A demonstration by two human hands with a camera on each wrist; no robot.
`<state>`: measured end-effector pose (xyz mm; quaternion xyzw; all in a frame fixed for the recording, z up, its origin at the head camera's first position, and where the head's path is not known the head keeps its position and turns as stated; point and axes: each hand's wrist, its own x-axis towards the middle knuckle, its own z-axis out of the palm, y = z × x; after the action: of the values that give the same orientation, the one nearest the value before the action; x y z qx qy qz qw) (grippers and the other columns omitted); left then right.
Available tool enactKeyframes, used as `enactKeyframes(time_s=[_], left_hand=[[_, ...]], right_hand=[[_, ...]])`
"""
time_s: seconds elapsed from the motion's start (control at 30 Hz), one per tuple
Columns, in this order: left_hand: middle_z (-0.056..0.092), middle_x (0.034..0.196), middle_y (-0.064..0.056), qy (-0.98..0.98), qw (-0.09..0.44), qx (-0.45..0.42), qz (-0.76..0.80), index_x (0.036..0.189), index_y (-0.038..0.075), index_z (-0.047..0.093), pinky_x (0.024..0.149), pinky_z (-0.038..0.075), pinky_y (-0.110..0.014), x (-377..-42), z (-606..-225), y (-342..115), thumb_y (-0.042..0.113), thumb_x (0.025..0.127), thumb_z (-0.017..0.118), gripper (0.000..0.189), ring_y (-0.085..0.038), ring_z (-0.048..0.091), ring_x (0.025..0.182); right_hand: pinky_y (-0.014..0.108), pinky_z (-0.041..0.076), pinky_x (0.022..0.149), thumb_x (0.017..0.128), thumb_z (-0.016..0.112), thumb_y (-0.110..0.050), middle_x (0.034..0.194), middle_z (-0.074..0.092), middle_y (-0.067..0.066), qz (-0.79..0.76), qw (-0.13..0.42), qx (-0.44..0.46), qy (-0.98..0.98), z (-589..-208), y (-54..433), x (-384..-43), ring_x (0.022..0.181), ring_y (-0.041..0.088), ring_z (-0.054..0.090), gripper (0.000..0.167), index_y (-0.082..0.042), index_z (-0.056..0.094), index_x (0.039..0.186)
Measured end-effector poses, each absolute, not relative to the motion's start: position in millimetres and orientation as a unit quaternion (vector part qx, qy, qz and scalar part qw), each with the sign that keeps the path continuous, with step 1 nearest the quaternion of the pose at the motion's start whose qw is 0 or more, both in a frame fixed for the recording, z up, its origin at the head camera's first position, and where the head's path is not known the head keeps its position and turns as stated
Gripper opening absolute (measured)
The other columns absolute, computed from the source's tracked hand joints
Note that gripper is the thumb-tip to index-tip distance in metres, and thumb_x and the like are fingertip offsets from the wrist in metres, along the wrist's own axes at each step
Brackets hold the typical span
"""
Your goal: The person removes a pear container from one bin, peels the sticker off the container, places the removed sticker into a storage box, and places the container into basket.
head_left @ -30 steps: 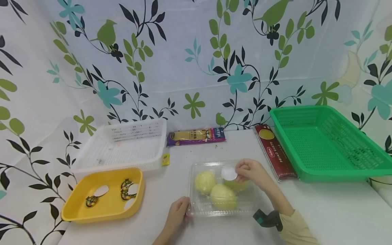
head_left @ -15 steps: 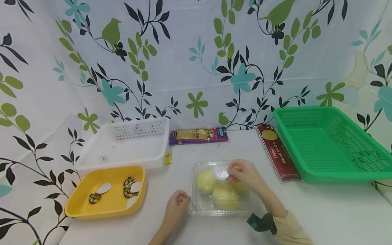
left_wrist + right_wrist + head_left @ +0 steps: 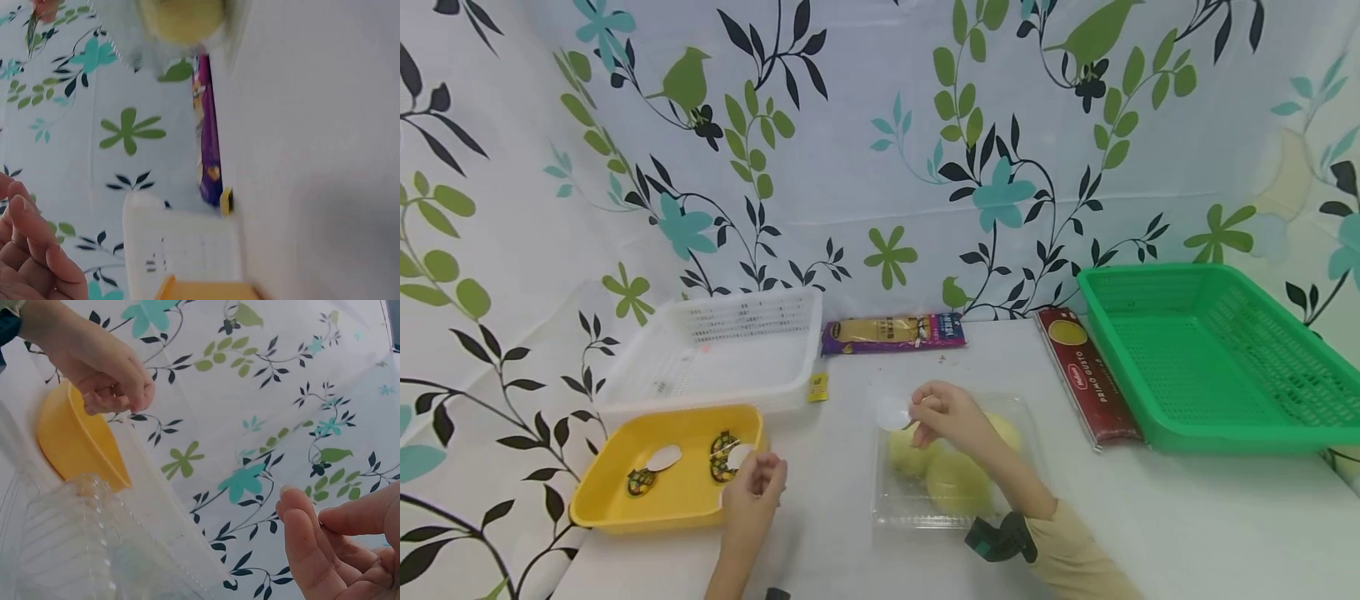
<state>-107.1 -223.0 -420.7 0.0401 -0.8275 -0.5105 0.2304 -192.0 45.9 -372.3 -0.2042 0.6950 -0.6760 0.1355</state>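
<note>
My right hand (image 3: 951,417) pinches a flat white round label (image 3: 893,413) by its edge, above the left side of a clear plastic clamshell box (image 3: 917,518). In the left wrist view the label (image 3: 31,32) shows edge-on. Several large round yellow fruits (image 3: 958,483) sit inside the box, which looks closed. My left hand (image 3: 756,490) hovers at the right rim of a yellow tray (image 3: 625,518), fingers loosely curled with nothing seen in them. In that tray lie dark-patterned pieces (image 3: 640,482) and white oval pieces (image 3: 664,458).
Behind the yellow tray stands a white basket (image 3: 752,367), with a small yellow packet (image 3: 817,387) beside it. A purple food packet (image 3: 891,333) lies at the back. To the right, a red spaghetti pack (image 3: 1090,379) lies against a green basket (image 3: 1247,437).
The left hand has left the box's left edge and moved left to the yellow tray. The right hand has carried the white label leftward over the box. The view has shifted slightly.
</note>
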Motion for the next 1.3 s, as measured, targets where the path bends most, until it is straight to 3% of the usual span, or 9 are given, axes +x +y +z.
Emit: enactKeyframes(time_s=[0.2,0.4,0.5,0.8,0.97,1.1,1.3], left_hand=[[0.056,0.061,-0.004,-0.810,0.353,0.059,-0.464,0.088,0.011,0.057,0.035,0.034,-0.024,-120.3,-457.7,-293.2,0.011,0.086,0.059,0.003,-0.008,0.048,0.044],[0.055,0.054,-0.001,-0.803,0.426,0.168,-0.380,0.087,0.015,0.057,0.030,0.031,-0.022,-123.3,-501.1,-357.1,0.025,0.085,0.061,0.011,-0.009,0.045,0.034],[0.054,0.051,-0.001,-0.789,0.432,0.230,-0.371,0.089,0.015,0.058,0.030,0.032,-0.021,-122.3,-513.9,-378.3,0.031,0.084,0.060,0.017,-0.012,0.045,0.032],[0.059,0.055,-0.004,-0.812,0.343,0.353,-0.314,0.100,0.012,0.054,0.033,0.032,-0.024,-110.5,-509.9,-395.1,0.044,0.087,0.045,0.035,-0.014,0.051,0.035],[0.057,0.052,-0.001,-0.837,0.269,0.378,-0.291,0.107,0.007,0.050,0.046,0.031,-0.030,-107.6,-504.9,-397.0,0.041,0.088,0.044,0.040,-0.014,0.050,0.039],[0.056,0.049,-0.001,-0.838,0.226,0.403,-0.289,0.113,0.002,0.046,0.057,0.031,-0.037,-104.9,-499.6,-398.8,0.036,0.088,0.046,0.042,-0.021,0.052,0.048],[0.055,0.052,-0.008,-0.824,0.206,0.438,-0.296,0.129,-0.005,0.031,0.069,0.033,-0.047,-96.4,-483.4,-394.7,0.030,0.085,0.051,0.060,-0.035,0.052,0.070]], right_hand=[[0.029,0.049,0.053,0.089,0.053,-0.005,0.063,0.058,0.008,-0.673,0.131,-0.220,0.694,-365.2,17.5,-190.9,0.048,0.015,0.054,0.014,0.006,0.048,0.096],[0.023,0.034,0.039,0.088,0.056,-0.010,0.051,0.048,0.003,-0.641,0.141,-0.223,0.721,-363.8,-13.6,-185.8,0.037,0.012,0.040,0.013,0.000,0.050,0.094],[0.022,0.033,0.037,0.087,0.056,-0.010,0.050,0.048,0.003,-0.639,0.140,-0.233,0.719,-362.5,-26.4,-184.3,0.035,0.011,0.038,0.012,-0.001,0.051,0.093],[0.020,0.034,0.038,0.087,0.058,-0.011,0.051,0.050,0.008,-0.640,0.142,-0.255,0.711,-352.3,-66.7,-188.3,0.036,0.013,0.039,0.011,-0.003,0.052,0.091],[0.019,0.034,0.038,0.085,0.059,-0.008,0.049,0.048,0.006,-0.654,0.154,-0.256,0.695,-346.6,-85.9,-187.5,0.036,0.013,0.039,0.010,-0.001,0.052,0.089],[0.020,0.033,0.038,0.085,0.059,-0.008,0.047,0.045,0.004,-0.662,0.160,-0.248,0.689,-346.3,-97.3,-184.5,0.036,0.012,0.038,0.009,-0.002,0.053,0.088],[0.019,0.033,0.037,0.084,0.059,-0.008,0.045,0.044,0.002,-0.670,0.169,-0.239,0.682,-349.0,-110.2,-177.1,0.035,0.011,0.039,0.008,-0.004,0.053,0.086]])
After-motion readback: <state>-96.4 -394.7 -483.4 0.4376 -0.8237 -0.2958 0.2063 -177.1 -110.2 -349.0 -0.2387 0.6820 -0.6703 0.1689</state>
